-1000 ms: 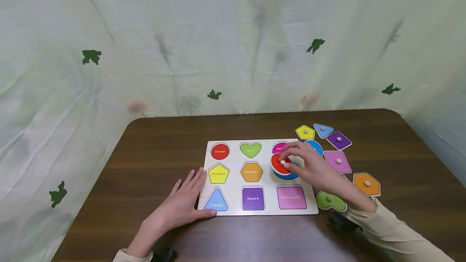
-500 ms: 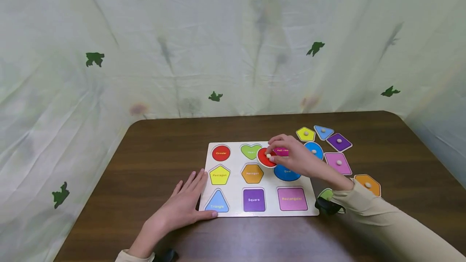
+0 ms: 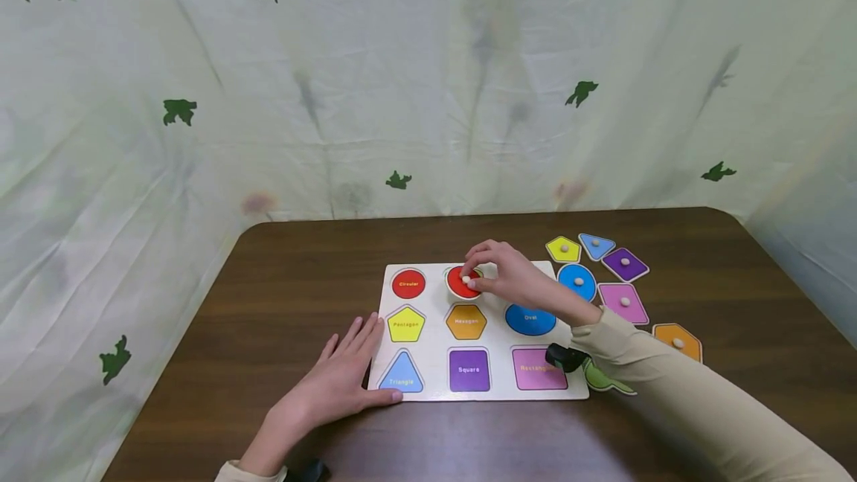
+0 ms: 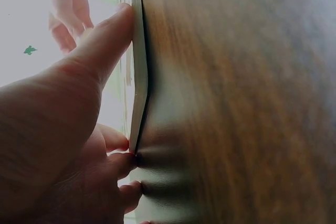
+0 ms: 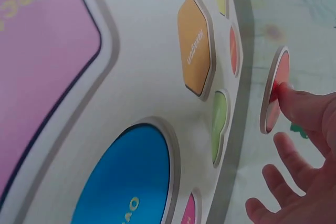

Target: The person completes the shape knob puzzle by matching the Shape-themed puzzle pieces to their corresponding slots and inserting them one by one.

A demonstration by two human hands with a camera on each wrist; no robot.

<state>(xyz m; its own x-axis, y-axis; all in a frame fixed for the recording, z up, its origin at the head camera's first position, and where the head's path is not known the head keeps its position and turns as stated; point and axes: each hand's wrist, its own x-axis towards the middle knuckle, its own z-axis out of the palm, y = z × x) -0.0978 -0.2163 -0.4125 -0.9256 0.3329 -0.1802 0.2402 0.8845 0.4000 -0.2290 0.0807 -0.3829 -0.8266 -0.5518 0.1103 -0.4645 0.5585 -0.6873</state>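
A white shape puzzle board (image 3: 435, 367) lies on the table with labelled recesses. My left hand (image 3: 335, 378) rests at its lower left corner, fingers fairly straight along the left edge and thumb on the front edge; the left wrist view shows the fingertips (image 4: 131, 195) against the board's side. Between thumb and finger, my right hand (image 3: 515, 277) pinches the small knob of a red round puzzle piece (image 3: 458, 287). In the right wrist view this red piece is raised off the board and tilted, the other fingers loose. From the head view it covers the green heart recess.
Right of the board lie knobbed pieces: yellow pentagon (image 3: 562, 250), blue triangle (image 3: 592, 250), purple square (image 3: 623, 268), blue oval (image 3: 572, 274), pink rectangle (image 3: 619, 311) and orange hexagon (image 3: 666, 333). A green piece (image 3: 599, 378) is partly hidden by the right sleeve. A patterned curtain (image 3: 428, 95) hangs behind the table.
My right hand has carried the red round piece leftward over the board, from above the blue oval recess to above the heart recess. My left hand stays at the board's corner.
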